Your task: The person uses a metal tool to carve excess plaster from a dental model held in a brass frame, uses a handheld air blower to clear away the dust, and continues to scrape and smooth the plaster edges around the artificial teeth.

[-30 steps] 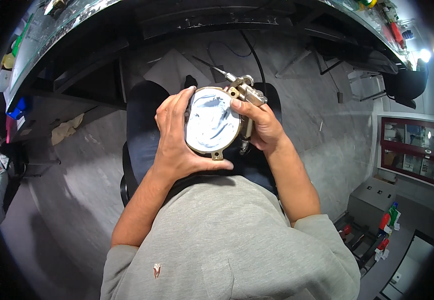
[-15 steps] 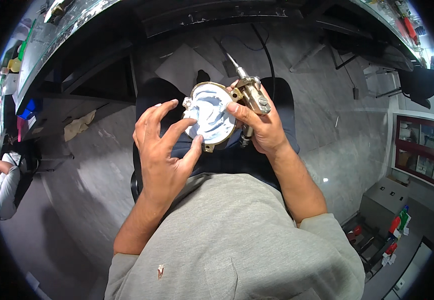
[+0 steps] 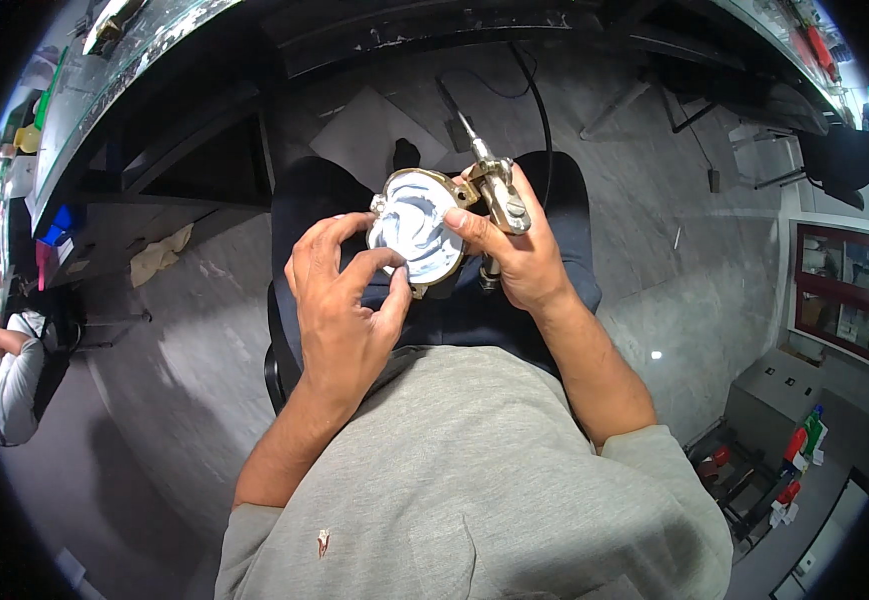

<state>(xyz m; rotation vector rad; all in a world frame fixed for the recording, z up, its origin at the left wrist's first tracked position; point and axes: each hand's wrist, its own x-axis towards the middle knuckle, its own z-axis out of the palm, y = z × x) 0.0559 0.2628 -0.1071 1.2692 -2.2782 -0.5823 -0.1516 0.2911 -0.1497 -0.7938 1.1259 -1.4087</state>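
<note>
A round, brass-coloured metal holder (image 3: 418, 291) lies tilted toward me above my lap, filled with swirled white putty-like material (image 3: 417, 228). On its right side sits a metal hinge with a screw (image 3: 508, 212), and a slim pointed silver rod (image 3: 477, 145) juts away from it. My right hand (image 3: 523, 255) grips the holder and hinge, its thumb resting on the putty's right edge. My left hand (image 3: 340, 280) is at the left side, with thumb and index fingertips pinched together on the putty's lower left. Whatever is between those fingertips is hidden. Its other fingers curl against the left rim.
A dark workbench edge (image 3: 435, 45) curves across the far side. Beige cloth (image 3: 161, 254) lies on the grey floor at left, beyond which a person's arm (image 3: 17, 370) shows. A dark cable (image 3: 545, 110) hangs behind the holder. At right stand a red-framed cabinet (image 3: 845, 290) and a chair (image 3: 835, 165).
My left hand has moved right and closer, its spread thumb and index coming together on the putty. The holder has shifted slightly left in my right hand.
</note>
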